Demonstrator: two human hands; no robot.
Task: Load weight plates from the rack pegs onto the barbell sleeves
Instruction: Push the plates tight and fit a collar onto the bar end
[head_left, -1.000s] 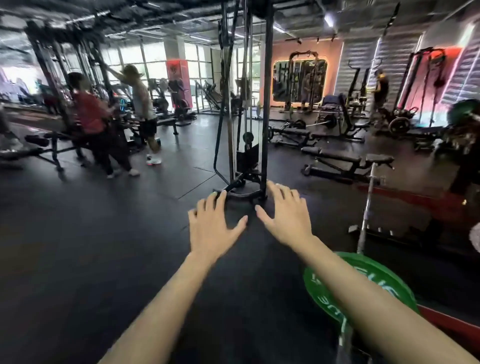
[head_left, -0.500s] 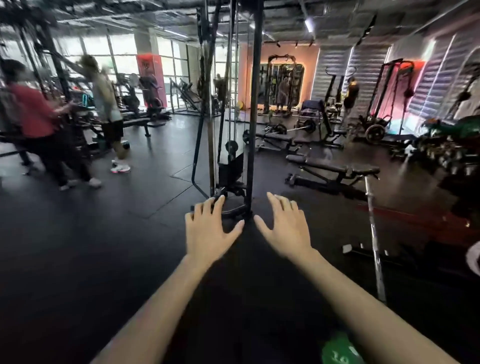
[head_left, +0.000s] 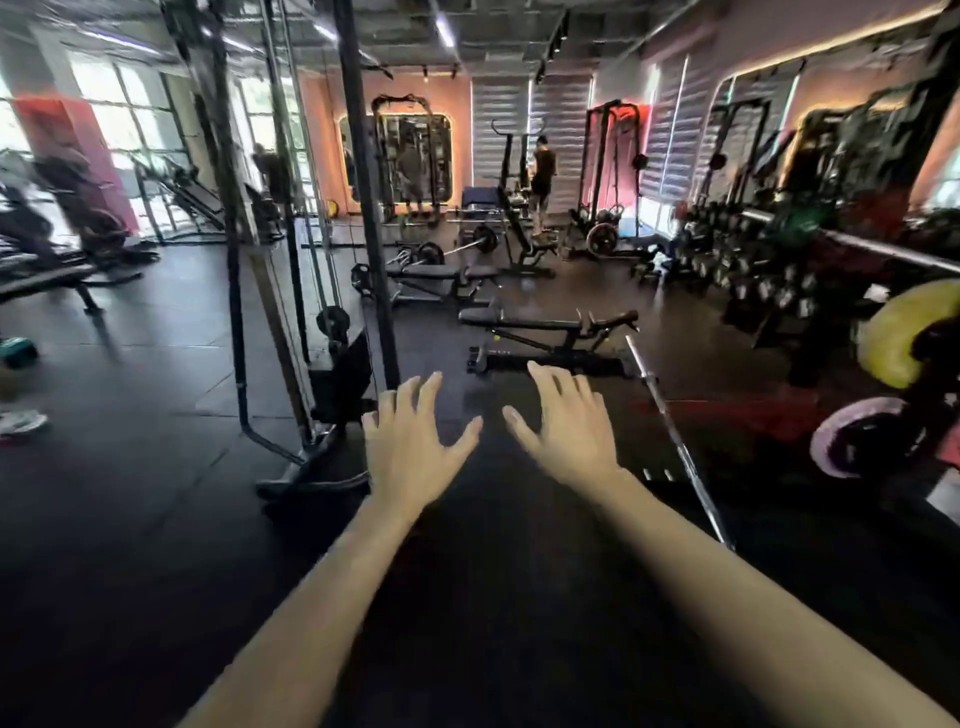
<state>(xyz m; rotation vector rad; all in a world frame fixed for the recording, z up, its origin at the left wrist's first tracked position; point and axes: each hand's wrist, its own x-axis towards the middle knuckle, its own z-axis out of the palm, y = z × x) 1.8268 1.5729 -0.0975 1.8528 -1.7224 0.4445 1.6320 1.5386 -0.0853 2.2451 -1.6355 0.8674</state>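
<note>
Both hands, left hand (head_left: 410, 447) and right hand (head_left: 569, 426), reach forward empty with spread fingers, probably readying for the yellow plate (head_left: 883, 338) racked beside the barbell (head_left: 675, 436).

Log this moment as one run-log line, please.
phase: between plates | left hand: open, empty | right hand: open, empty | barbell: on floor, right | yellow plate: on rack, far right

Left hand (head_left: 410, 447) and right hand (head_left: 569, 423) spread, empty, above black rubber floor (head_left: 130, 519); long steel barbell (head_left: 675, 436) right of them.
</note>
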